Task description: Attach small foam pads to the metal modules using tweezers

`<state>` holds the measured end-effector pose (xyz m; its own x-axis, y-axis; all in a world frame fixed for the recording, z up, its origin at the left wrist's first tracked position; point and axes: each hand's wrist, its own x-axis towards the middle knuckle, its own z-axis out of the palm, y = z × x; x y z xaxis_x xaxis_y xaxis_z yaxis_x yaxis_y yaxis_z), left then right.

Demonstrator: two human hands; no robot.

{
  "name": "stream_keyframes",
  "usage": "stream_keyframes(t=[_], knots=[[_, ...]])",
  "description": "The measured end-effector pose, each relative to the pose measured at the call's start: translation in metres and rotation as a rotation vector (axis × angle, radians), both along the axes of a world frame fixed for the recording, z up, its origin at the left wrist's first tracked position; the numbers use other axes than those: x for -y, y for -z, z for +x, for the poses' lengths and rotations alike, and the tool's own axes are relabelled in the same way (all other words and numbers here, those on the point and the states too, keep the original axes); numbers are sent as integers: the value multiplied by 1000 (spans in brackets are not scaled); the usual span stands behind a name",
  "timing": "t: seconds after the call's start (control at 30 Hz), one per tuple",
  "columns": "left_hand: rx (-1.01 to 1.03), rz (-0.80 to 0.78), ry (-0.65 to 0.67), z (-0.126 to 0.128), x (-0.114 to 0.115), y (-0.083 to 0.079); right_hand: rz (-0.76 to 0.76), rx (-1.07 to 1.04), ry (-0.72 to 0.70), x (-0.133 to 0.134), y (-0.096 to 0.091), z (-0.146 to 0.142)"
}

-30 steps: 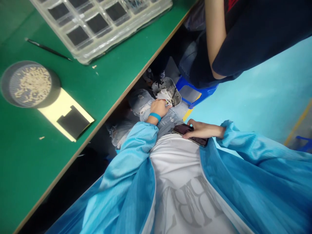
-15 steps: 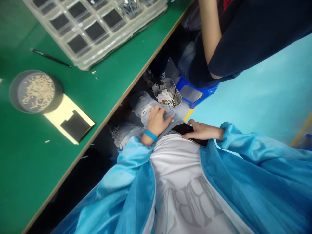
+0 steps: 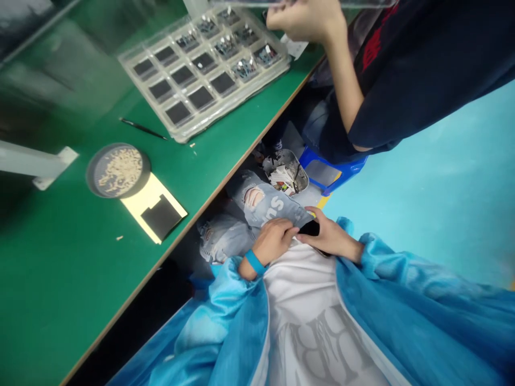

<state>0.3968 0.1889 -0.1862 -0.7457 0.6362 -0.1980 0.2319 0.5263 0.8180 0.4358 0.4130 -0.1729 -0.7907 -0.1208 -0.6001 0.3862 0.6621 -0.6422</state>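
Note:
A dark smartphone (image 3: 309, 228) lies low across my lap, against the white shirt. My right hand (image 3: 335, 238) is closed around it, thumb on one side and fingers on the other. At the phone's left end, my left hand (image 3: 274, 242), with a blue band at the wrist, has its fingers curled in and its thumb and forefinger at the phone's edge. Part of the phone is hidden under the hands. Ripped pale jeans (image 3: 261, 201) show just beyond.
On the green table (image 3: 161, 289) are a compartment tray (image 3: 201, 99) with small parts, a round dish (image 3: 118, 170) of pale bits, a yellow card (image 3: 139, 212) and a black pen-like tool (image 3: 142, 128). A co-worker's hand (image 3: 308, 20) is beside a clear tray. A bin (image 3: 306, 185) and blue stool (image 3: 338, 171) stand below.
My left hand has moved from the thigh to the phone's left end. The view has shifted, showing more of the table, and the co-worker's hand is now in sight.

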Motion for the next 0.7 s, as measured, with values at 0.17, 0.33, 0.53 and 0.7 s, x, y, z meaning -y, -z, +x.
stream_keyframes(t=[0.17,0.33,0.53,0.7], knots=[[164,27,-134,3,14,12,-329,99,-247,-59,2,10],[216,119,-215,6,20,17,-188,15,-252,-85,33,10],[221,123,-211,5,23,16,-197,-148,-338,-39,80,-48],[523,316,-373,7,36,30,-153,-140,-313,-19,96,-68]])
